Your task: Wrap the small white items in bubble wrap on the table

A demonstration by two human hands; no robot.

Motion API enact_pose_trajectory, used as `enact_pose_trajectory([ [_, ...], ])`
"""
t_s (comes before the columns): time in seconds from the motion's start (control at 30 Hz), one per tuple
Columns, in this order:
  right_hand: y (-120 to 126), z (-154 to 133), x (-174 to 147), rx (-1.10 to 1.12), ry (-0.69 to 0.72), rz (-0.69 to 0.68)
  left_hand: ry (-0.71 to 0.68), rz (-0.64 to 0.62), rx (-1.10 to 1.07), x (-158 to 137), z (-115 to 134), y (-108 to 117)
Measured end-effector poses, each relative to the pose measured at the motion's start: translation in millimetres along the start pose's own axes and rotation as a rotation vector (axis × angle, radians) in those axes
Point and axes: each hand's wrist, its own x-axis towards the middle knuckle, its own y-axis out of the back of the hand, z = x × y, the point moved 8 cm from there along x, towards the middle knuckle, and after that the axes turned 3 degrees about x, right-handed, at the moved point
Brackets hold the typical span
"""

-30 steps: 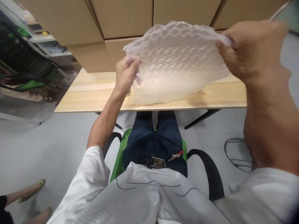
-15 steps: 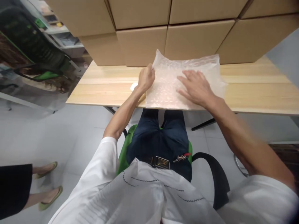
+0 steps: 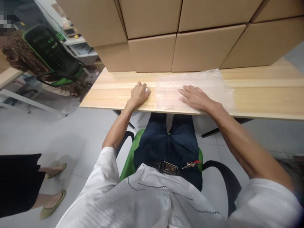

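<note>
A sheet of bubble wrap [image 3: 166, 91] lies on the wooden table in front of me. My right hand [image 3: 196, 98] rests flat on it, fingers stretched out, palm down. To the left of the sheet, my left hand [image 3: 139, 95] is on the tabletop with its fingers curled around a small white object [image 3: 146, 90]. Only a bit of that object shows at the fingertips, so its kind is hidden. The left hand is apart from the wrap.
Cardboard boxes [image 3: 152, 52] are stacked along the back of the table [image 3: 106, 91]. At far left are a green and black chair [image 3: 54, 47] and a seated person. A standing person's shoes [image 3: 53, 205] show at lower left. I sit on a green chair [image 3: 129, 164].
My left hand has let go of the bubble wrap's left edge and moved left onto the small white object. The wrap's raised left corner has dropped flat. My right hand stays on the sheet.
</note>
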Motion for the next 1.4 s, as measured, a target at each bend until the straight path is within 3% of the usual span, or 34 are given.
enact_pose_trajectory([
  [0.13,10.9,-6.7,4.2,-0.003,-0.021,0.051,-0.032,0.050,-0.045,-2.1,0.5,-6.2],
  [0.3,-3.6,-61.9,18.3,0.039,0.046,-0.036,0.049,0.126,-0.209,0.8,-9.1,9.0],
  [0.37,-11.9,-83.8,26.3,0.020,0.059,-0.046,0.036,0.100,-0.299,6.8,5.2,10.7],
  [0.53,-17.7,-109.2,31.7,0.007,0.082,-0.040,-0.085,-0.022,-0.315,17.4,79.2,-7.9],
  [0.63,-10.4,-107.8,23.9,0.042,0.108,0.001,-0.099,-0.079,-0.212,9.2,108.1,-24.1],
  [0.73,-3.5,-100.3,14.3,0.060,0.127,0.057,-0.131,-0.120,-0.168,-4.4,117.9,-27.8],
  [0.9,-0.6,-79.9,8.5,0.069,0.142,0.076,-0.184,-0.215,-0.134,-19.9,115.5,-14.2],
  [1.17,25.1,-26.3,-2.9,-0.007,0.066,0.147,-0.353,-0.210,-0.142,-64.3,123.4,7.8],
  [1.27,32.9,-33.7,-9.8,0.007,0.009,0.193,-0.394,-0.190,-0.085,-71.0,129.5,5.3],
  [1.4,23.9,-75.5,-11.4,0.028,-0.009,0.228,-0.440,-0.174,-0.147,-69.0,130.8,-3.8],
])
